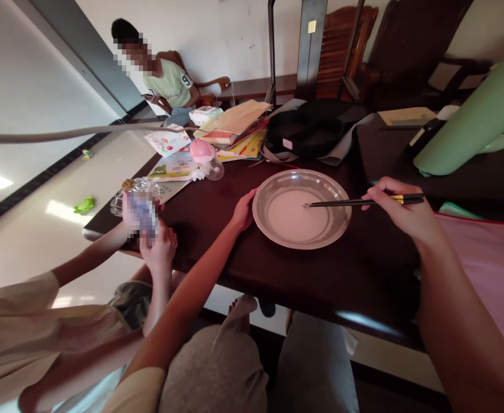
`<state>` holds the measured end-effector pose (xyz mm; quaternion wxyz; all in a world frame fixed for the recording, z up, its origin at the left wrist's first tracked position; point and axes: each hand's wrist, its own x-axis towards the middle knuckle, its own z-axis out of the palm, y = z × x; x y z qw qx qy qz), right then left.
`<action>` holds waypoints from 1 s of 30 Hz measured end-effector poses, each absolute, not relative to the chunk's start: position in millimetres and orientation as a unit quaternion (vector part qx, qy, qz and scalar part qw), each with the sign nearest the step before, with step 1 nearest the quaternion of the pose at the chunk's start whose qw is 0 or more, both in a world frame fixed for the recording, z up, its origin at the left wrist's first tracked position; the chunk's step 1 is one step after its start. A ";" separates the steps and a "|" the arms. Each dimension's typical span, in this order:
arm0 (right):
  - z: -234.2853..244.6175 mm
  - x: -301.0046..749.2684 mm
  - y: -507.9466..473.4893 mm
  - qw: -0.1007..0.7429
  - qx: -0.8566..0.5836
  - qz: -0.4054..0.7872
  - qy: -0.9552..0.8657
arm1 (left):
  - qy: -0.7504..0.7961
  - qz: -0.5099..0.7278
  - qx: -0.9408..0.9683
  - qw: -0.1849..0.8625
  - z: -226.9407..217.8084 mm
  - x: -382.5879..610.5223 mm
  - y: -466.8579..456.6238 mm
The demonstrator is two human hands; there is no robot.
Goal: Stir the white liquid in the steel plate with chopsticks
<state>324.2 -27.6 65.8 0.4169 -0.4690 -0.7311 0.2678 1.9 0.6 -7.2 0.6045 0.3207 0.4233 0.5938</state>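
Observation:
A round steel plate (340, 203) lies on the dark wooden table (243, 264) in front of me. My right hand (400, 215) is closed around a pair of black chopsticks (347, 202). Their tips hang over the middle of the plate. My left hand (243, 211) rests on the table against the plate's left rim; its fingers are mostly hidden behind the hand. The plate looks bare apart from a pale sheen on its bottom.
A person at my left holds a blurred object (142, 212) in both hands. Books and papers (235, 132), a pink bottle (206, 158) and a black bag (307, 129) sit at the table's far side. A green roll (471, 123) lies right. Another person (166, 77) sits beyond.

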 end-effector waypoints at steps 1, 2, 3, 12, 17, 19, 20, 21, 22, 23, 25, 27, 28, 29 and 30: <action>66.6 323.9 -28.4 0.408 -0.462 0.278 -0.737 | 0.424 0.594 0.322 0.603 -7.1 2.0 0.6; 67.0 322.6 -29.1 0.394 -0.451 0.289 -0.747 | 0.425 0.594 0.322 0.602 -7.0 2.0 0.7; 66.8 320.7 -29.5 0.379 -0.438 0.297 -0.759 | 0.426 0.594 0.322 0.602 -7.0 2.0 0.8; 65.2 328.8 -25.5 0.424 -0.469 0.291 -0.718 | 0.431 0.586 0.328 0.602 -5.3 2.4 -0.1; 60.8 313.2 -27.8 0.368 -0.420 0.309 -0.770 | 0.444 0.583 0.328 0.596 -5.6 2.2 -0.6; 60.6 316.4 -26.2 0.402 -0.441 0.283 -0.751 | 0.446 0.582 0.326 0.597 -6.0 2.1 -0.3; 61.6 320.1 -25.5 0.421 -0.456 0.274 -0.734 | 0.443 0.582 0.326 0.599 -6.0 2.1 -0.2; 63.4 324.0 -25.2 0.439 -0.468 0.272 -0.717 | 0.439 0.583 0.326 0.601 -5.9 2.2 -0.2; 65.4 326.9 -25.5 0.448 -0.473 0.279 -0.706 | 0.437 0.584 0.327 0.601 -5.7 2.3 -0.3; 67.2 327.9 -26.4 0.447 -0.470 0.295 -0.702 | 0.437 0.584 0.327 0.601 -5.3 2.3 -0.5; 69.0 323.6 -29.1 0.419 -0.451 0.328 -0.716 | 0.443 0.583 0.325 0.598 -4.6 2.4 -0.9; 67.7 314.8 -31.1 0.381 -0.426 0.339 -0.747 | 0.448 0.581 0.324 0.597 -4.1 2.3 -1.3; 66.4 311.4 -31.3 0.371 -0.419 0.331 -0.760 | 0.449 0.580 0.323 0.598 -4.0 2.3 -1.3; 65.2 309.9 -30.9 0.373 -0.419 0.316 -0.765 | 0.449 0.580 0.324 0.597 -3.9 2.2 -1.4; 64.4 310.6 -30.2 0.386 -0.426 0.299 -0.762 | 0.449 0.581 0.324 0.597 -4.0 2.2 -1.5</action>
